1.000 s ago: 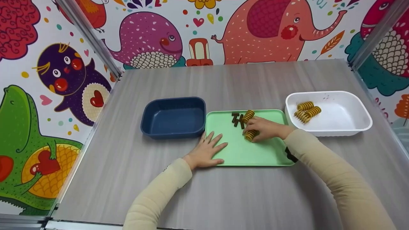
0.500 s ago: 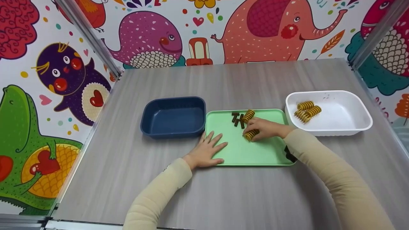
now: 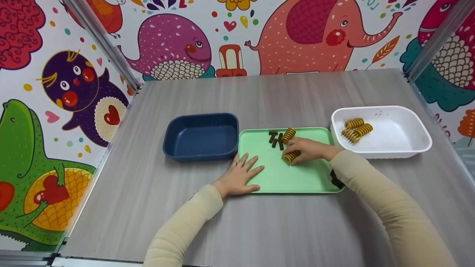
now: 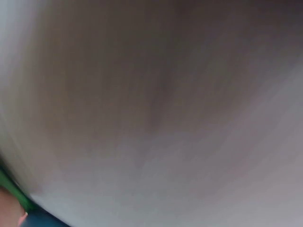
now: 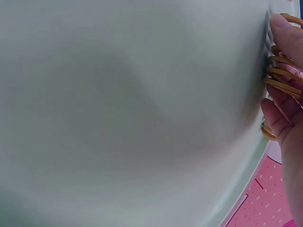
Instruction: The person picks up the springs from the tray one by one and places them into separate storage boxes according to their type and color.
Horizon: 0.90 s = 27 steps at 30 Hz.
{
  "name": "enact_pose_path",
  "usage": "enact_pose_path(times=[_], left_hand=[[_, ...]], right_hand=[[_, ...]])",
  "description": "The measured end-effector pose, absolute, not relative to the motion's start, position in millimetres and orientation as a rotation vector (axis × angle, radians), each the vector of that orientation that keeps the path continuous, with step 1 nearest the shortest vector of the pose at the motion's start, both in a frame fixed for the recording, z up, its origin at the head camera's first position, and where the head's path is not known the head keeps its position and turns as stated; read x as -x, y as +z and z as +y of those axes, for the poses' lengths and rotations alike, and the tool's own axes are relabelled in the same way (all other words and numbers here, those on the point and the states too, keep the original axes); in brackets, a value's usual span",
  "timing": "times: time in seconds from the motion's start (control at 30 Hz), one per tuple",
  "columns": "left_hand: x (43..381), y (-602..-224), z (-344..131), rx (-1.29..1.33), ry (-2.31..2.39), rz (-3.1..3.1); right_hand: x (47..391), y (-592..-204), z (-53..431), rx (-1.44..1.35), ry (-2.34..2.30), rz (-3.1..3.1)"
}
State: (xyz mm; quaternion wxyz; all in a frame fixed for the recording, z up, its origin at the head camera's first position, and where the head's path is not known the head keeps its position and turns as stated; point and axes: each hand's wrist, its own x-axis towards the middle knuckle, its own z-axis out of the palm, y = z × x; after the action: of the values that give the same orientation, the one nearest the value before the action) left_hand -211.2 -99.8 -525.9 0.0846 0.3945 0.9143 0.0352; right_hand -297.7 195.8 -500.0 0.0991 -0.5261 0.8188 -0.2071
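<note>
- Right hand (image 3: pixel 306 149): fingers curled, pinching one yellow coil (image 3: pixel 290 158) near the middle of the green tray (image 3: pixel 285 181); cropped wrist view, firmness uncertain; a loose pinch could drop it.
- Left hand (image 3: pixel 239 178): fingers spread, gripping nothing, on tray's left edge.
- Second coil (image 3: pixel 288 135), brown pieces (image 3: pixel 281 144): tray's far side; knuckles could scatter them.

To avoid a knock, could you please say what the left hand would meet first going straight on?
Probably the brown pieces on the tray, if the left hand follows its middle finger; depth is unclear.
</note>
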Motion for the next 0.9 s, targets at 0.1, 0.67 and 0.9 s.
enact_pose_path(times=[0.1,0.67,0.9], left_hand=[[211,-526,-100,-1.182,0.103,2.727],[212,-527,-101,-1.171,0.122,2.715],[212,-528,-101,-1.177,0.137,2.717]], right_hand=[[298,-498,196,1.548,-0.608,2.426],[307,-466,216,1.557,-0.635,2.511],[311,-444,231,1.490,-0.646,2.579]])
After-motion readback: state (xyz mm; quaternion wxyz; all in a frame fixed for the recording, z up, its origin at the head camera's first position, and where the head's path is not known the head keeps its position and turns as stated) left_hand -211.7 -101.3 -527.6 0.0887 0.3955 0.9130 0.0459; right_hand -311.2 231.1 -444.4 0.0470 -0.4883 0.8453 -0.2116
